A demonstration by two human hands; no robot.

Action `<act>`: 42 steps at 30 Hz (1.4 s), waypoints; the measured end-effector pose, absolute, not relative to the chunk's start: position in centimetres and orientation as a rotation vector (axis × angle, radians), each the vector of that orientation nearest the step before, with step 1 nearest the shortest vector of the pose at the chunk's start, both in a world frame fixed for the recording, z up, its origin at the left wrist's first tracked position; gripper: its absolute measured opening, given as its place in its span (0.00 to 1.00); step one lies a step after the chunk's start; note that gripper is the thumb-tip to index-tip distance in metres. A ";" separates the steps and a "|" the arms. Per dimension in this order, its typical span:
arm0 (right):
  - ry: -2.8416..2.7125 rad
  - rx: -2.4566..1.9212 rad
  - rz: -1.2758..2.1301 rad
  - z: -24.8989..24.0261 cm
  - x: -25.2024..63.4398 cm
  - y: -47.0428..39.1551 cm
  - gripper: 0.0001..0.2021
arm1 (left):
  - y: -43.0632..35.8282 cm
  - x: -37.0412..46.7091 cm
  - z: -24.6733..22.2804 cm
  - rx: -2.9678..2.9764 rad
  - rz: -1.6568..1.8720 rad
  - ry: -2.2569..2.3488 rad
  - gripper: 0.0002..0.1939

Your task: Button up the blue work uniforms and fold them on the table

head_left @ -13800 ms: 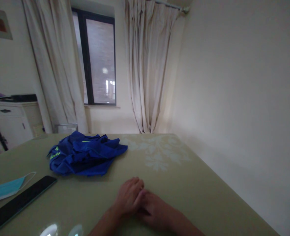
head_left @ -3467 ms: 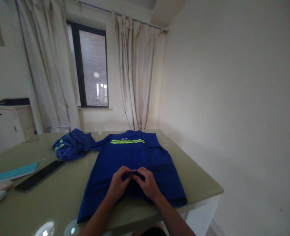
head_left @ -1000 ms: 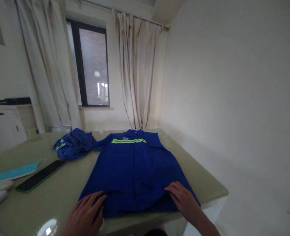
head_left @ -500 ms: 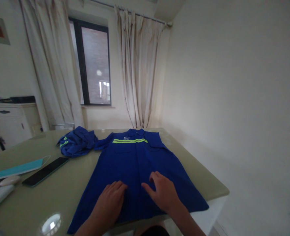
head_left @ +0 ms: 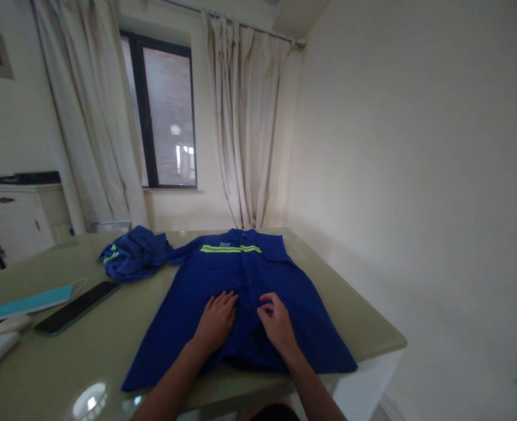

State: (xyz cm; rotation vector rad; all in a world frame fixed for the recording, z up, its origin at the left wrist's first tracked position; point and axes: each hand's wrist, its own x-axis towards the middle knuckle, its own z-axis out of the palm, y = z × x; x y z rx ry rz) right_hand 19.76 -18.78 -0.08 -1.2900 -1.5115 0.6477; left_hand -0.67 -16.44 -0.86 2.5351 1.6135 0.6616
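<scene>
A blue work shirt with yellow-green stripes across its chest lies front up, collar away from me. My left hand rests flat on the shirt, left of the front placket, fingers apart. On the other side of the placket, my right hand touches the cloth, its thumb and index finger curved with a small gap between them. The shirt's lower hem is rumpled and raised between my forearms. A crumpled blue garment sits by the shirt's left sleeve.
The greenish table also bears a black phone, a light blue mask, and white items at the left edge. A wall stands to the right; curtains and a window are behind.
Both hands have moved forward over the shirt, away from me. The hem has shifted away from the near table edge and bunched up in the middle.
</scene>
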 end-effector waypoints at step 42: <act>-1.904 -1.563 0.070 0.6 17.2 -18.7 0.06 | -16.5 2.4 -0.4 2.214 1.026 1.360 0.08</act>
